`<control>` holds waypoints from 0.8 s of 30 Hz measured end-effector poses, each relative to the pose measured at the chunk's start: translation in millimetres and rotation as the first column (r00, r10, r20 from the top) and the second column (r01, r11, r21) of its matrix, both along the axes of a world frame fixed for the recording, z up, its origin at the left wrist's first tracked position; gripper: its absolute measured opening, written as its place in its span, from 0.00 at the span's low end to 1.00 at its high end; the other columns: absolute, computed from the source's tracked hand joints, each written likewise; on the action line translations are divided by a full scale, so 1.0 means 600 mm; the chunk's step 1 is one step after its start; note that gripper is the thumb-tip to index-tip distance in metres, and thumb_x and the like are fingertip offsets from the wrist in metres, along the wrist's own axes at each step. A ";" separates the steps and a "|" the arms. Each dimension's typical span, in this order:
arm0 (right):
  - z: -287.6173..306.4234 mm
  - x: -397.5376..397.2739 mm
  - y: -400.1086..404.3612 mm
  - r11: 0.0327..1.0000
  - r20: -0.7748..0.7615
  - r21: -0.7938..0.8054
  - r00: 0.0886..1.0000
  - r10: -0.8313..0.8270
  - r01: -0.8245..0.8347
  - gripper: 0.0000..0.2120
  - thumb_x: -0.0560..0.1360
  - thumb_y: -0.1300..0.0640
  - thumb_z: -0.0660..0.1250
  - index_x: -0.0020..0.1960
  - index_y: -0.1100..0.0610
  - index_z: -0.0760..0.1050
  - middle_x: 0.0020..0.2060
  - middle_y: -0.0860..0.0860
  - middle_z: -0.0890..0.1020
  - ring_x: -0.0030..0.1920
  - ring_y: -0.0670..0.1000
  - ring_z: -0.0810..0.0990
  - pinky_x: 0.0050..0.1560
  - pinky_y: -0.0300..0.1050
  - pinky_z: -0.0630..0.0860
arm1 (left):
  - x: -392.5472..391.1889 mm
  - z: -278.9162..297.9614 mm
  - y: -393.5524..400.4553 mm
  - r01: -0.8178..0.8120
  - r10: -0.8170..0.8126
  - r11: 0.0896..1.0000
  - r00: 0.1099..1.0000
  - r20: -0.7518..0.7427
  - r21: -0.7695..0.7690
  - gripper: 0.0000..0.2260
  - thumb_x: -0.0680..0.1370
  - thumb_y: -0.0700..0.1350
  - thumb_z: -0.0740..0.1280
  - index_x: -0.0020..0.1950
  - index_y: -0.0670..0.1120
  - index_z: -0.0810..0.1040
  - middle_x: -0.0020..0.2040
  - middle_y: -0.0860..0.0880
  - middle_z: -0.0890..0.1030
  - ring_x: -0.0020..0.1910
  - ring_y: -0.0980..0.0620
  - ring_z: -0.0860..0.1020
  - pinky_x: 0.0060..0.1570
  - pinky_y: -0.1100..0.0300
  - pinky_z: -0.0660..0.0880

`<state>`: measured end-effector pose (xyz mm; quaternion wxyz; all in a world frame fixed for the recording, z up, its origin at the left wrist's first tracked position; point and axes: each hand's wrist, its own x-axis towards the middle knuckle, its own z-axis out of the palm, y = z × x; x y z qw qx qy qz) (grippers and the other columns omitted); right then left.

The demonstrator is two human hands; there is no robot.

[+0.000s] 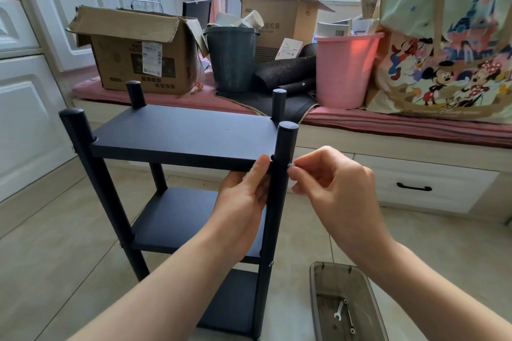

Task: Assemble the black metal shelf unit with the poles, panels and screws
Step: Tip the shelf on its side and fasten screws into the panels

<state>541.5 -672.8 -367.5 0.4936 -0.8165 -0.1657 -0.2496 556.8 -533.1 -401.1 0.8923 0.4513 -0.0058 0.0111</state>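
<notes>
Two hands | left [243,191] grips top panel [182,133] edge | right [327,177] pinches screw [291,165] at pole [281,174]

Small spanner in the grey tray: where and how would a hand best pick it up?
Probably by the middle of its handle, coming straight down from above. The spanner lies flat on the tray floor, tilted, with bare floor either side of the handle. The tray walls block a sideways approach, and screws lie just to its right.
</notes>
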 end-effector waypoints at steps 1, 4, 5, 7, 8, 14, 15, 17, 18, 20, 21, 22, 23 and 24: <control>0.000 0.000 0.001 1.000 -0.008 0.011 1.000 0.005 -0.005 0.03 0.73 0.60 0.75 0.44 0.56 0.80 0.34 0.44 0.84 0.35 0.42 0.83 0.40 0.36 0.79 | 0.000 -0.001 0.000 0.001 -0.001 1.000 1.000 0.000 0.001 0.21 0.74 0.50 0.68 0.60 0.37 0.78 0.55 0.40 0.85 0.56 0.45 0.84 0.60 0.53 0.76; 0.000 0.000 0.002 0.998 -0.047 0.062 0.999 0.022 -0.019 0.03 0.74 0.59 0.74 0.44 0.56 0.81 0.33 0.46 0.84 0.34 0.43 0.83 0.39 0.35 0.79 | -0.001 0.000 0.000 0.000 0.000 1.000 1.000 0.004 0.011 0.20 0.75 0.50 0.68 0.60 0.37 0.79 0.55 0.41 0.85 0.56 0.46 0.84 0.58 0.55 0.77; 0.000 0.001 0.002 0.998 -0.053 0.064 0.998 0.024 -0.021 0.03 0.74 0.59 0.74 0.43 0.56 0.80 0.32 0.46 0.84 0.34 0.43 0.83 0.39 0.36 0.79 | 0.000 0.000 0.000 -0.004 0.004 1.000 1.000 0.005 0.014 0.19 0.75 0.50 0.67 0.59 0.38 0.79 0.54 0.41 0.85 0.56 0.46 0.84 0.57 0.55 0.77; -0.002 0.001 0.003 0.999 -0.032 0.026 0.999 0.019 -0.018 0.03 0.74 0.59 0.74 0.44 0.56 0.80 0.34 0.46 0.84 0.35 0.43 0.83 0.41 0.39 0.80 | -0.001 0.002 -0.001 -0.006 0.006 1.000 1.000 0.003 0.009 0.19 0.74 0.50 0.68 0.59 0.38 0.79 0.54 0.41 0.85 0.55 0.46 0.84 0.57 0.55 0.77; -0.003 0.001 0.003 1.000 -0.008 -0.006 1.000 0.012 -0.012 0.03 0.74 0.60 0.74 0.45 0.56 0.80 0.35 0.45 0.84 0.36 0.43 0.83 0.42 0.40 0.81 | -0.001 0.003 -0.001 -0.009 0.009 1.000 1.000 0.000 0.003 0.20 0.74 0.50 0.68 0.60 0.37 0.79 0.54 0.41 0.85 0.55 0.47 0.84 0.57 0.55 0.77; -0.003 0.004 0.000 0.992 0.078 -0.122 0.997 0.001 0.009 0.04 0.74 0.61 0.73 0.49 0.57 0.81 0.39 0.44 0.83 0.38 0.43 0.83 0.44 0.41 0.80 | -0.003 0.005 -0.007 -0.051 0.051 0.999 0.999 -0.016 0.002 0.26 0.72 0.51 0.70 0.63 0.35 0.77 0.55 0.40 0.85 0.55 0.45 0.84 0.59 0.54 0.77; -0.003 0.004 0.000 0.990 0.090 -0.138 0.996 0.004 0.008 0.04 0.75 0.62 0.73 0.49 0.57 0.81 0.39 0.44 0.83 0.39 0.43 0.82 0.44 0.40 0.79 | -0.003 0.006 -0.009 -0.065 0.065 0.998 0.998 -0.017 0.006 0.25 0.72 0.51 0.70 0.63 0.35 0.77 0.55 0.40 0.85 0.55 0.45 0.84 0.59 0.54 0.77; -0.002 0.004 0.000 0.987 0.113 -0.163 0.994 0.008 0.011 0.04 0.75 0.62 0.73 0.49 0.57 0.81 0.38 0.43 0.82 0.40 0.43 0.81 0.44 0.37 0.78 | -0.004 0.007 -0.011 -0.083 0.083 0.996 0.996 -0.018 0.010 0.25 0.72 0.52 0.69 0.62 0.35 0.78 0.55 0.39 0.84 0.55 0.44 0.84 0.58 0.55 0.78; -0.002 0.005 0.001 0.985 0.123 -0.173 0.992 0.008 0.013 0.04 0.75 0.63 0.73 0.49 0.57 0.81 0.38 0.43 0.82 0.40 0.43 0.81 0.44 0.37 0.78 | -0.005 0.008 -0.012 -0.088 0.088 0.996 0.996 -0.019 0.013 0.25 0.72 0.52 0.69 0.62 0.36 0.78 0.56 0.38 0.84 0.56 0.43 0.83 0.57 0.55 0.78; -0.001 0.006 0.002 0.982 0.129 -0.186 0.992 0.008 0.016 0.04 0.75 0.63 0.72 0.49 0.57 0.81 0.38 0.43 0.81 0.41 0.43 0.80 0.44 0.36 0.77 | -0.006 0.008 -0.012 -0.092 0.092 0.996 0.996 -0.018 0.018 0.23 0.72 0.53 0.69 0.59 0.38 0.79 0.55 0.39 0.84 0.54 0.44 0.84 0.57 0.55 0.78; 0.000 0.007 0.002 0.982 0.126 -0.189 0.992 0.010 0.014 0.04 0.75 0.63 0.72 0.49 0.57 0.81 0.38 0.43 0.81 0.41 0.43 0.80 0.44 0.36 0.77 | -0.006 0.009 -0.012 -0.091 0.091 0.996 0.996 -0.018 0.016 0.21 0.72 0.53 0.69 0.58 0.39 0.80 0.54 0.39 0.85 0.53 0.45 0.84 0.56 0.55 0.78; 0.001 0.008 0.003 0.982 0.120 -0.187 0.993 0.013 0.009 0.04 0.75 0.62 0.72 0.49 0.57 0.81 0.38 0.43 0.81 0.41 0.42 0.80 0.44 0.35 0.77 | -0.006 0.010 -0.012 -0.089 0.089 0.996 0.996 -0.019 0.013 0.20 0.71 0.53 0.70 0.56 0.40 0.80 0.53 0.40 0.85 0.52 0.46 0.84 0.55 0.56 0.77; 0.001 0.009 0.004 0.984 0.110 -0.180 0.994 0.017 0.003 0.04 0.75 0.62 0.72 0.49 0.57 0.81 0.38 0.42 0.81 0.41 0.42 0.80 0.44 0.34 0.77 | -0.006 0.011 -0.012 -0.088 0.088 0.996 0.996 -0.021 0.012 0.19 0.71 0.53 0.70 0.55 0.41 0.80 0.52 0.41 0.85 0.51 0.47 0.84 0.54 0.56 0.77; 0.001 0.009 0.004 0.986 0.096 -0.169 0.995 0.020 -0.004 0.04 0.75 0.62 0.72 0.49 0.57 0.81 0.37 0.42 0.81 0.40 0.42 0.81 0.44 0.33 0.77 | -0.006 0.012 -0.012 -0.087 0.087 0.996 0.996 -0.023 0.010 0.18 0.71 0.53 0.69 0.54 0.42 0.81 0.51 0.41 0.85 0.50 0.47 0.84 0.53 0.57 0.77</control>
